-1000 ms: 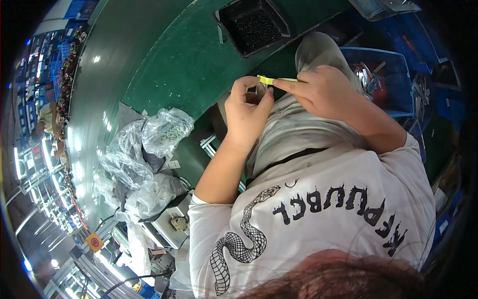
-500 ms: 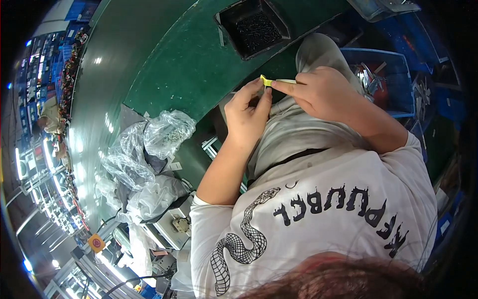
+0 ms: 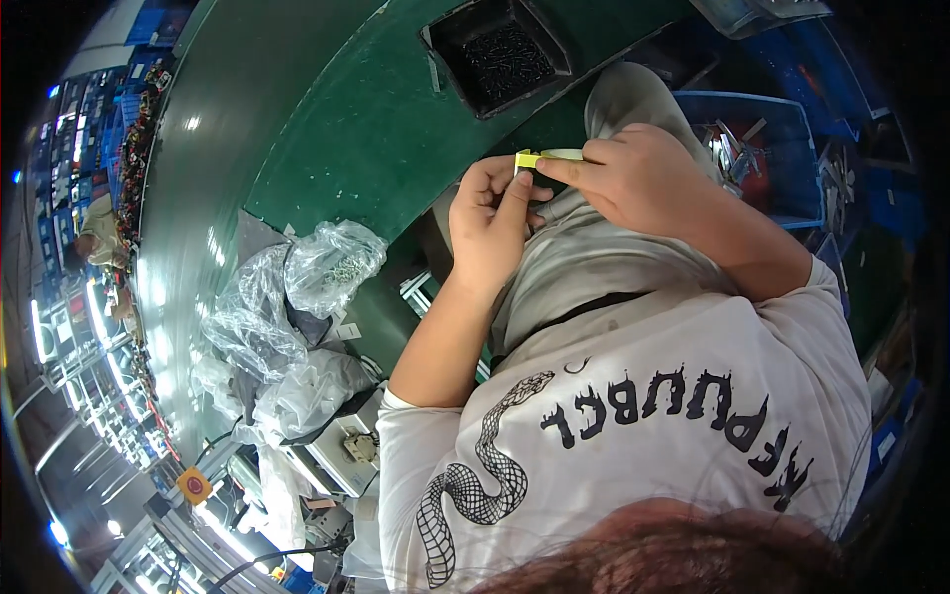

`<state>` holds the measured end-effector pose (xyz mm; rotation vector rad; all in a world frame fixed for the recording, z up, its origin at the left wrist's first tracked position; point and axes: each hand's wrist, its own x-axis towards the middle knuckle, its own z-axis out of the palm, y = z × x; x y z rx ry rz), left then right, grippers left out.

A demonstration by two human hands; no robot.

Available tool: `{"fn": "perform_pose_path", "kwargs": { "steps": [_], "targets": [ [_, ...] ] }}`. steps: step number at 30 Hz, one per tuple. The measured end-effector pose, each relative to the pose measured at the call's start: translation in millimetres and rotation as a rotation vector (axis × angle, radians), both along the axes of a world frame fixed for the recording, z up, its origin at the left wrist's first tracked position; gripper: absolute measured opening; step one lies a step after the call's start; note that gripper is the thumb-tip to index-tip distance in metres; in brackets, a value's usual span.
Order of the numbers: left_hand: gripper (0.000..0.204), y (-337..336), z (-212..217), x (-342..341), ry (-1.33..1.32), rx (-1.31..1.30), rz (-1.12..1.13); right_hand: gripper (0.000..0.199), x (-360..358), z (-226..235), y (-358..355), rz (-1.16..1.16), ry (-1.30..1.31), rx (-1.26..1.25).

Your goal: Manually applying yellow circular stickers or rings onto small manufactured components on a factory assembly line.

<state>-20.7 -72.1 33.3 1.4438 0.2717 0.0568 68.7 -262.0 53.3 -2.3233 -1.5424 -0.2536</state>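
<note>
My left hand (image 3: 492, 223) and my right hand (image 3: 633, 178) meet over my lap, both gripping a small yellow-green strip-shaped part (image 3: 543, 156). The right fingers pinch its far end from the right. The left thumb and forefinger press against its near end from below. The part's underside is hidden by my fingers. Just beyond the hands lies the edge of the green table (image 3: 376, 119).
A black tray of small dark screws (image 3: 500, 54) sits on the green table ahead. A blue bin of metal parts (image 3: 762, 148) stands at the right. Crumpled clear plastic bags (image 3: 297, 297) lie at the left, above a grey box-shaped device (image 3: 346, 450).
Both hands have stayed together on the yellow-green part, shifting slightly; the left fingers have moved up against its end.
</note>
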Motion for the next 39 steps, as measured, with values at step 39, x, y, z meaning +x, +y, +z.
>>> {"fn": "perform_pose_path", "kwargs": {
  "steps": [39],
  "targets": [
    [0.019, 6.3, -3.6, 0.3, 0.008, -0.158, -0.057, 0.043, 2.2, -5.0, -3.6, -0.02, 0.02, 0.045]
  ]
}}
